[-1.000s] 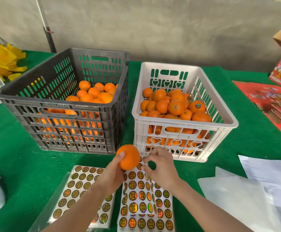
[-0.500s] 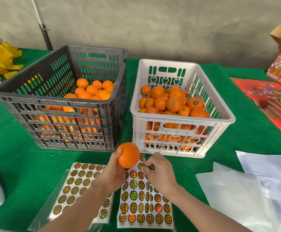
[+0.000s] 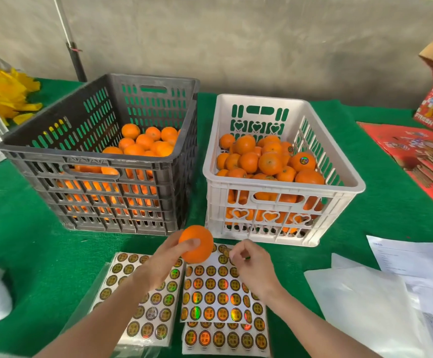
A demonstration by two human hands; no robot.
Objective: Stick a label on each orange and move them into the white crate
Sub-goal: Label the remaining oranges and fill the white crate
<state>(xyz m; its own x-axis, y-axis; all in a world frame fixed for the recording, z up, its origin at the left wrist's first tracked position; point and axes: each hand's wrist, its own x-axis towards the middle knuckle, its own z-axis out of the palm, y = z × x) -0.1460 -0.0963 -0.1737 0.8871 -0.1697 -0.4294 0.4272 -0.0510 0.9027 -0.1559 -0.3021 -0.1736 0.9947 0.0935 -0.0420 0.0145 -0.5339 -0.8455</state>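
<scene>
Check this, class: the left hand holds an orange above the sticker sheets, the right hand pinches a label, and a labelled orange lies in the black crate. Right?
No. The head view shows the labelled orange in the white crate, not the black crate. The rest holds: the left hand holds an orange above the sticker sheets, and the right hand pinches a label.

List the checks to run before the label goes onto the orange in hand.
1. Is the round orange fruit secure in the left hand grip: ok.
2. No label on its visible side: ok.
3. Label peeled and pinched in the right hand grip: cannot tell.
4. Spare white paper sheet of round holographic labels lying under both hands: ok.
5. Way to the white slatted plastic crate unblocked: ok.
</scene>
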